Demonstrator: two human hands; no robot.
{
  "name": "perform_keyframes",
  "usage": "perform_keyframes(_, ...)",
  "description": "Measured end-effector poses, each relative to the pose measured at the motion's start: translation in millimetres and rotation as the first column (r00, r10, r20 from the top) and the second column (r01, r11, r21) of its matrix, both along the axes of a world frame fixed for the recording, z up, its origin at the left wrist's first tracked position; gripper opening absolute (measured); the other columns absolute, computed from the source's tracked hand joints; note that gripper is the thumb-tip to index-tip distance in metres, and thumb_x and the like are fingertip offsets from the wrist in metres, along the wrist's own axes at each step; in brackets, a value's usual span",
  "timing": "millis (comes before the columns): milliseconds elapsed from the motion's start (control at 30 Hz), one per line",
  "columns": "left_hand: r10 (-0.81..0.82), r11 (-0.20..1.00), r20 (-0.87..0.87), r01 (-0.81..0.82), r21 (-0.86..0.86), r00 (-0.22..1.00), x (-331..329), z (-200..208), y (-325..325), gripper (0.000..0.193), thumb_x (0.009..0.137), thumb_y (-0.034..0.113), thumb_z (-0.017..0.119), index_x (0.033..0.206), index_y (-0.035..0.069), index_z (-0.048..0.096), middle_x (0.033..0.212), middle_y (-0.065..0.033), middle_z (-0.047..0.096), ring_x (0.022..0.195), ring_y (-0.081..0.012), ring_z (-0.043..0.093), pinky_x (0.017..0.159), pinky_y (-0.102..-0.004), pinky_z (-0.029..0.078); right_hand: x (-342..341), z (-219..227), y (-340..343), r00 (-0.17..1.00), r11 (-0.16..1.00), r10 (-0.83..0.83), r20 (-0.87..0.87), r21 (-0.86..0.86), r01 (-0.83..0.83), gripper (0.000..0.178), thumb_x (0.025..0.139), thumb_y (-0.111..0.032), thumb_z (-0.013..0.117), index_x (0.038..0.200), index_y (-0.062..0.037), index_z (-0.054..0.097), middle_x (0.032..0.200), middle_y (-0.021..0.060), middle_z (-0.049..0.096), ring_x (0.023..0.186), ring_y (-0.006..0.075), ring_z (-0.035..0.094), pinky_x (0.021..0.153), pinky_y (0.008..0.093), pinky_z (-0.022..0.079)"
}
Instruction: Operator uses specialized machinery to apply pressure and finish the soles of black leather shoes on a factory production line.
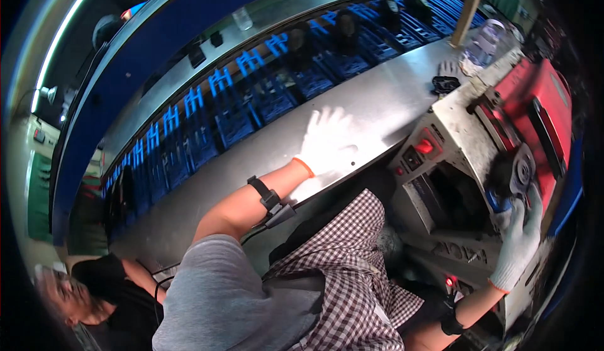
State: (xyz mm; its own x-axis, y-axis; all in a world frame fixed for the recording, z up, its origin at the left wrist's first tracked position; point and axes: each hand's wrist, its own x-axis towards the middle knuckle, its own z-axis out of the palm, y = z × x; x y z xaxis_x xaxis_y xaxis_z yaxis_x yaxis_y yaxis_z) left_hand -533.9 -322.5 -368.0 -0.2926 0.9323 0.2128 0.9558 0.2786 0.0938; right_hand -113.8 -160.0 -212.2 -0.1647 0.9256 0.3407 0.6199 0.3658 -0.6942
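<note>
My left hand (327, 138), in a white knit glove with an orange cuff, is over the metal bench top (264, 156). Its fingers are spread and nothing shows in them; strong light washes out the palm. On the right, my right hand (521, 241) wears a matching glove. Its fingers close around the lower end of a dark metal part with a round, ringed face (522, 170). That part is up against the red-covered machine (547, 99), and the fingertips are partly hidden behind it.
Behind the bench top runs a long rack of blue-lit metal parts (251, 109). A clear plastic jug (487, 39) and a black object (445, 85) sit at the far right. A red switch (425, 146) is on the machine's front. Another person (94, 294) is at lower left.
</note>
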Motion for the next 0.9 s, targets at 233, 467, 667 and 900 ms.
perform_keyframes(233,0.67,0.741,-0.041,-0.663,0.106,0.742,-113,-4,-95,0.089,0.09,0.057,0.068,0.16,0.009,0.04,0.167,-0.0255,0.034,0.154,-0.0505,0.028,0.127,-0.0627,0.018,-2,4,-2,0.998,0.998,-0.037,0.05,-0.047,0.04,0.042,0.109,-0.015,0.056,0.149,-0.0016,0.056,0.146,0.014,0.064,0.129,0.0211,0.061,0.112,0.0337,0.045)
perform_keyframes(467,0.842,0.54,0.0,-0.842,0.016,0.54,-166,-21,-147,0.086,0.094,0.058,0.061,0.162,0.01,0.038,0.168,-0.0224,0.033,0.157,-0.0459,0.025,0.129,-0.0567,0.015,-2,7,-3,0.994,1.0,-0.027,0.109,0.016,0.025,0.043,0.11,-0.022,0.057,0.148,-0.0022,0.058,0.143,0.016,0.066,0.131,0.025,0.062,0.111,0.0355,0.046)
perform_keyframes(667,0.819,0.574,0.027,-0.819,0.011,0.574,-168,-28,-146,0.082,0.097,0.057,0.059,0.162,0.01,0.039,0.169,-0.0209,0.034,0.159,-0.0442,0.023,0.13,-0.0538,0.016,-4,8,-4,0.996,0.999,-0.046,0.075,-0.016,0.047,0.043,0.11,-0.022,0.057,0.149,-0.0028,0.058,0.142,0.016,0.066,0.129,0.0242,0.062,0.11,0.0353,0.046)
perform_keyframes(900,0.814,0.578,0.011,-0.813,0.067,0.58,-166,-32,-146,0.078,0.096,0.054,0.06,0.158,0.01,0.044,0.167,-0.0207,0.038,0.157,-0.0428,0.028,0.129,-0.053,0.02,1,4,1,0.995,1.0,-0.027,0.099,-0.006,0.028,0.043,0.111,-0.023,0.056,0.15,-0.0039,0.056,0.14,0.0125,0.064,0.121,0.0201,0.061,0.105,0.033,0.047)
